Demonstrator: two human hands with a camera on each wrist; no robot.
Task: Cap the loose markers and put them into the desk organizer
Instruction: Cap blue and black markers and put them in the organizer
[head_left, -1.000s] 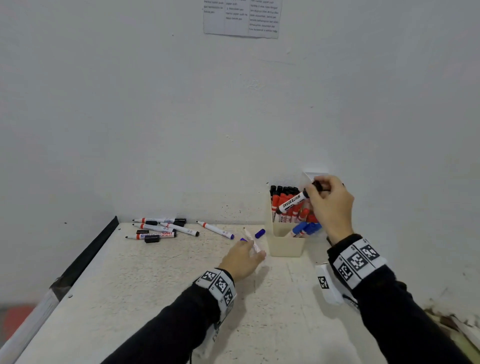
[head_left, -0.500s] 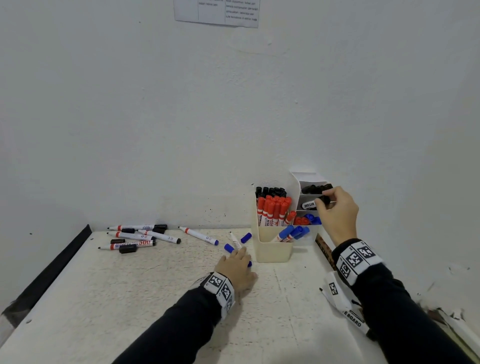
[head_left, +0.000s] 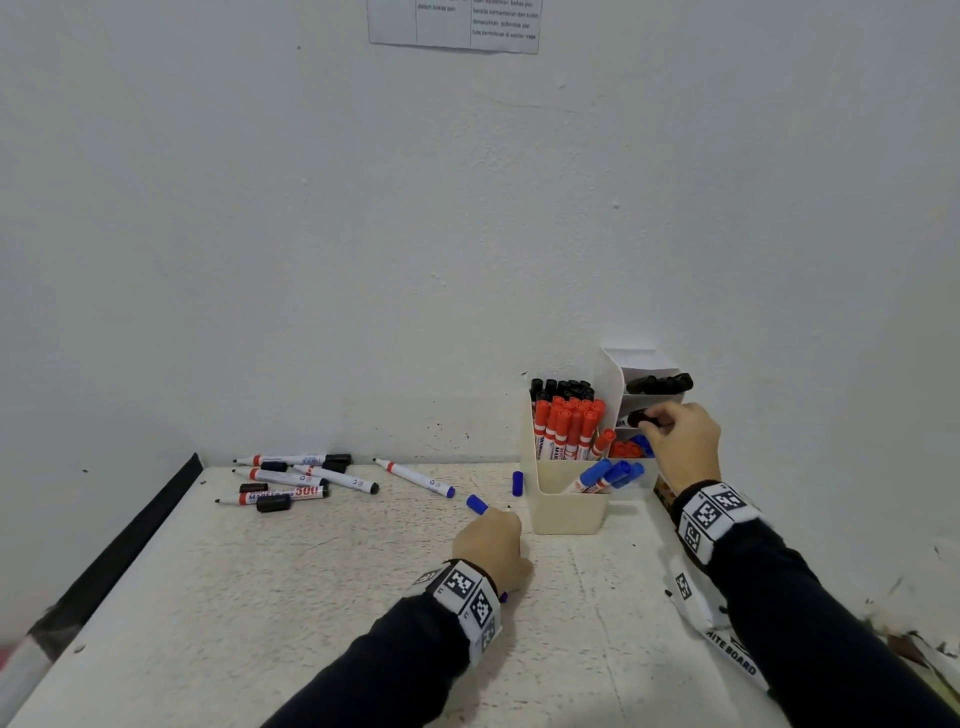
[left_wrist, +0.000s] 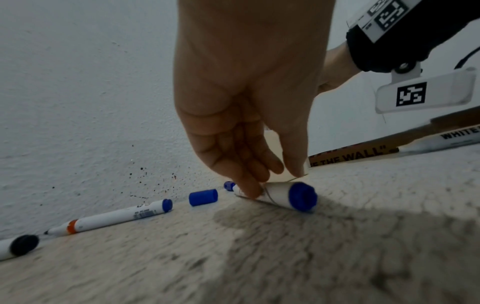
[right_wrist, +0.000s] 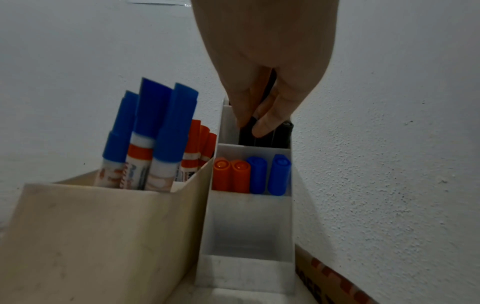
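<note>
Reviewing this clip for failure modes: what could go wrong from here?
1. The left hand only pinches the blue marker with its fingertips; the round barrel may roll away.
2. The right hand is pushing a black marker into a crowded slot of the white tiered organizer; it may jam or sit proud.

Wall notice (head_left: 453, 25) cropped, text unreadable
</note>
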